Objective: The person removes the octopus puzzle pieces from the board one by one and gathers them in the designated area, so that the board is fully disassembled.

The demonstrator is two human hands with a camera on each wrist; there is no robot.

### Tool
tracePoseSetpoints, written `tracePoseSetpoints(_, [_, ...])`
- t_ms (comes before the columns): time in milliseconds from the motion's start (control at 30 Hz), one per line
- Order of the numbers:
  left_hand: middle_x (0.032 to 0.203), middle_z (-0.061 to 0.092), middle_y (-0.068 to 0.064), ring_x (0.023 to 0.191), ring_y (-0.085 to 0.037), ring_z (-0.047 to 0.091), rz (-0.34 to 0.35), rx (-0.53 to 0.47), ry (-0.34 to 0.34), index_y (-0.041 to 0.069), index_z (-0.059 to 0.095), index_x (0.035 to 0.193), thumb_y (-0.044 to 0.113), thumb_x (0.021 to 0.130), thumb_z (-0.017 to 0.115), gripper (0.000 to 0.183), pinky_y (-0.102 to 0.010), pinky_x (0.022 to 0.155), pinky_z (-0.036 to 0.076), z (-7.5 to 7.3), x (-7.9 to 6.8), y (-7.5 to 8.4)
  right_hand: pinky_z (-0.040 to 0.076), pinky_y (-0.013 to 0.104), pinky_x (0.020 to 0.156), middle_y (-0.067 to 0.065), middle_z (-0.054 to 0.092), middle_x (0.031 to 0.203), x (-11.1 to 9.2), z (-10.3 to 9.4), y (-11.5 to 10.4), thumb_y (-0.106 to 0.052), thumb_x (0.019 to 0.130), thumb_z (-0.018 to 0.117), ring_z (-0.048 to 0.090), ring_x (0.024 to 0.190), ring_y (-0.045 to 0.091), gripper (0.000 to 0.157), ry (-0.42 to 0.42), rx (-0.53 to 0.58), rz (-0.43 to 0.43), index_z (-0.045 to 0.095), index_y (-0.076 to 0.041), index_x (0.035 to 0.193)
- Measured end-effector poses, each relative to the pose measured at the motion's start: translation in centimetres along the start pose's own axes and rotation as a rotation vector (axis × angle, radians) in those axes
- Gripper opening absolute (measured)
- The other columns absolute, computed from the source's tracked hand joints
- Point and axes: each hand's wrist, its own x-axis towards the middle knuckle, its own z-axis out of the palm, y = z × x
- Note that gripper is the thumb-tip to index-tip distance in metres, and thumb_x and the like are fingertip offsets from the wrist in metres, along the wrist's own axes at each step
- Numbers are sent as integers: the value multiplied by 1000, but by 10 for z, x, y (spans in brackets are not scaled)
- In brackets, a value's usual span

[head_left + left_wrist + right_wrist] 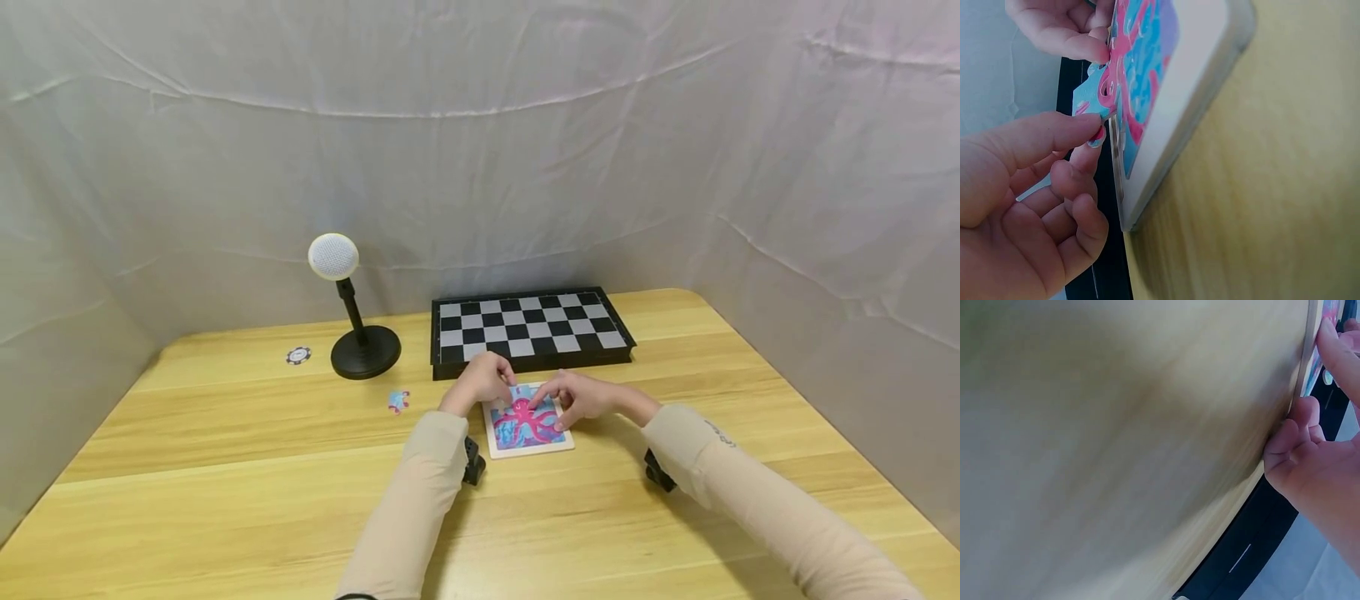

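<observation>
An octopus jigsaw puzzle in pink, blue and purple lies in a white-rimmed tray on the table. At its far left part, my left hand pinches a light blue and pink puzzle piece between thumb and index finger. The piece is tilted, its lower edge right at the puzzle surface. From the right side, my right hand rests on the puzzle, the index finger reaching over the octopus and the thumb at the tray's right border. Its other fingers are bent near the tray's edge.
Close behind the tray lies a black-framed checkered board. To the left stand a round white mesh microphone on a black base, a loose puzzle piece and a poker chip. White cloth hangs around the table.
</observation>
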Motion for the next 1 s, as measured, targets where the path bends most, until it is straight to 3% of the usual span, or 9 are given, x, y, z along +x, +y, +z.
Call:
tracePoseSetpoints(367, [67,54,-4,61,-16,47,39,5,0,2,63,71,-3,69,72,11,-22,53,41,-1,0,-2,34,23,61,8,42,87,0,-2,-4,-4,75,69,39,72,18,38,-32,-55,22,62,-4,112])
tracePoseSetpoints(1000, [70,55,-4,61,-14,45,43,-9,-15,-1,64,75,-3,73,67,5,-21,53,38,-1,2,-6,36,25,64,8,41,93,5,-1,-15,0,77,66,38,75,18,46,-128,-140,46,57,-11,121])
